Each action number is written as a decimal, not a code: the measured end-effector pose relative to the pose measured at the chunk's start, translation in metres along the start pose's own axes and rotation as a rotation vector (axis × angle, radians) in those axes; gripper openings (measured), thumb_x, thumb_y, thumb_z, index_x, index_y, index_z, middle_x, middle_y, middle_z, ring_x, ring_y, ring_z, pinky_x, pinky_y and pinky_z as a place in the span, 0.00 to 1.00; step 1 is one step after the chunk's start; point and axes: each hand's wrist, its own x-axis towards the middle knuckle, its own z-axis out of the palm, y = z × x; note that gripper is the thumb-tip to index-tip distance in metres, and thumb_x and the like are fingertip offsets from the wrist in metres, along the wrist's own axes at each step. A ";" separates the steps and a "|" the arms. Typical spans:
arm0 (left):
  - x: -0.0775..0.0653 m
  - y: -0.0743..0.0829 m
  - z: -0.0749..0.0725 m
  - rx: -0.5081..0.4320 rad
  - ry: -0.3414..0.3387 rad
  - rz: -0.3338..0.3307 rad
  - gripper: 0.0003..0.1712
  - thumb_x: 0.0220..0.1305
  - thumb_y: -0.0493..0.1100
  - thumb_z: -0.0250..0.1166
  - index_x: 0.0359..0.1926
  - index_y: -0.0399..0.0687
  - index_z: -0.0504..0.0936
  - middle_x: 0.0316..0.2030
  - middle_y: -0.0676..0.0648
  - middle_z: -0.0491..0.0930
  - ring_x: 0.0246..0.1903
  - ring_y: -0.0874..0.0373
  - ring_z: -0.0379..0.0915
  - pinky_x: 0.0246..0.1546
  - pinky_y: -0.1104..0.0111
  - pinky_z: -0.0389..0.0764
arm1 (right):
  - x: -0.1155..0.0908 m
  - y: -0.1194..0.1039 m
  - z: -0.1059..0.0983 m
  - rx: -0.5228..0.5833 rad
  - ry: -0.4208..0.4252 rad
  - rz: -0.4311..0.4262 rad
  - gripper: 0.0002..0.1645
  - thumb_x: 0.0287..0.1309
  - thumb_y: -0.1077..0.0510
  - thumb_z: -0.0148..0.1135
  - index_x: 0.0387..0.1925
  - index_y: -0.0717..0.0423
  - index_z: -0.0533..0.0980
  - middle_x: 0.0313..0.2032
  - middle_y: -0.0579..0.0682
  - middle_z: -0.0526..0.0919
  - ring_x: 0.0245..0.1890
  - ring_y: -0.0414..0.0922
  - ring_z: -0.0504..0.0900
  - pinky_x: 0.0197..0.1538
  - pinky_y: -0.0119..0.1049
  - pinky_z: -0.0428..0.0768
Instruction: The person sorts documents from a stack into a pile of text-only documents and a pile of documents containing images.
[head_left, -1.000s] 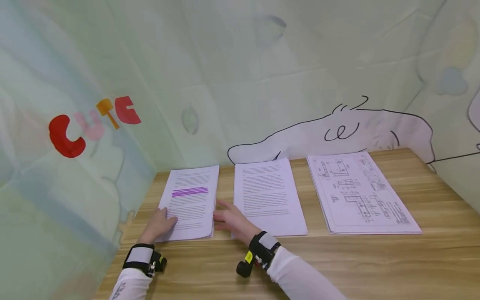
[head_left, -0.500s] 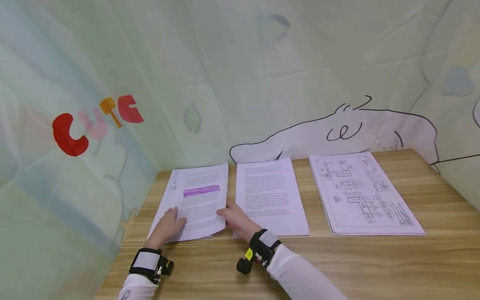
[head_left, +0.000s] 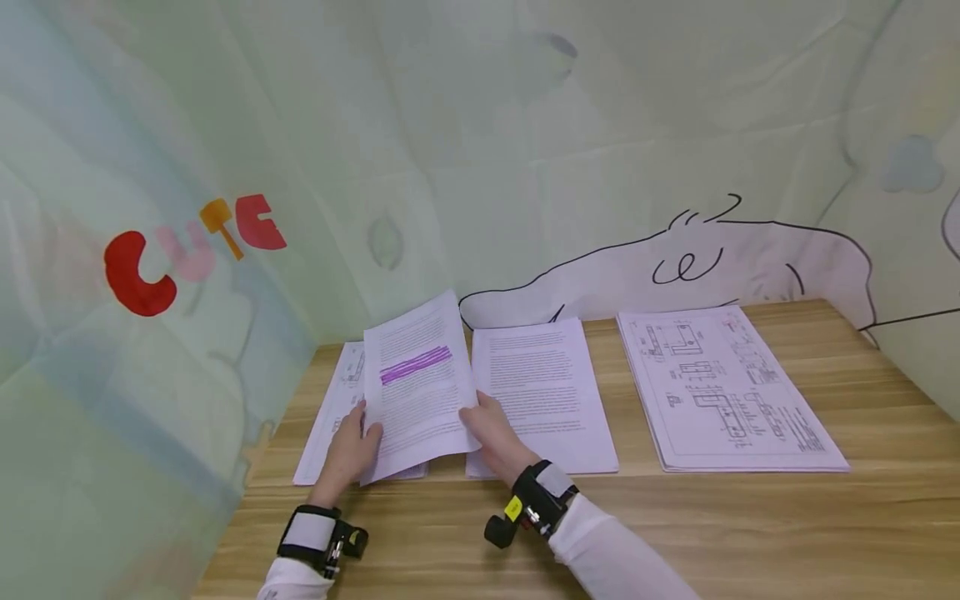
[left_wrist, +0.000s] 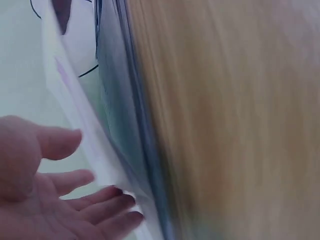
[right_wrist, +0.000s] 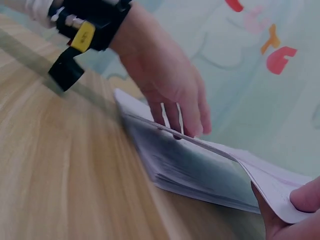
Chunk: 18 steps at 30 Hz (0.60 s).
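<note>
A printed paper sheet with a purple scribbled band is raised and tilted above the left paper stack. My right hand pinches its lower right edge, thumb on top and fingers beneath, as the right wrist view shows. At its left edge is my left hand, fingertips touching the sheet and thumb spread apart from the fingers. Whether more than one sheet is lifted, I cannot tell. The stack underneath now shows a line drawing at its left side; the lifted sheet hides the rest.
The middle paper stack, covered in text, lies partly under my right hand. Farther right is a stack of technical drawings. All rest on a wooden table. A printed cloth backdrop borders the table's back and left.
The purple-marked sheet has come up off the left stack and shifted right, tilting and uncovering a drawing below. My right hand has taken its edge. My left hand has moved right.
</note>
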 end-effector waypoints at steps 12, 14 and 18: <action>0.007 0.030 0.023 -0.636 -0.075 -0.182 0.31 0.72 0.53 0.46 0.72 0.53 0.52 0.62 0.44 0.70 0.56 0.53 0.70 0.54 0.62 0.72 | -0.023 -0.024 -0.051 0.059 -0.082 -0.095 0.28 0.65 0.62 0.45 0.67 0.54 0.61 0.60 0.54 0.74 0.56 0.46 0.76 0.54 0.35 0.74; 0.006 0.038 0.027 -0.672 -0.084 -0.151 0.28 0.72 0.50 0.46 0.70 0.53 0.56 0.57 0.45 0.73 0.51 0.56 0.74 0.47 0.69 0.74 | -0.027 -0.030 -0.061 0.040 -0.088 -0.111 0.27 0.65 0.62 0.45 0.66 0.54 0.62 0.58 0.54 0.75 0.53 0.45 0.78 0.50 0.34 0.76; 0.003 0.055 0.034 -0.681 -0.099 -0.050 0.27 0.73 0.44 0.45 0.70 0.53 0.54 0.57 0.46 0.73 0.50 0.58 0.75 0.44 0.72 0.77 | -0.034 -0.044 -0.080 -0.063 -0.078 -0.124 0.25 0.66 0.60 0.46 0.64 0.54 0.65 0.54 0.56 0.79 0.47 0.45 0.80 0.45 0.33 0.77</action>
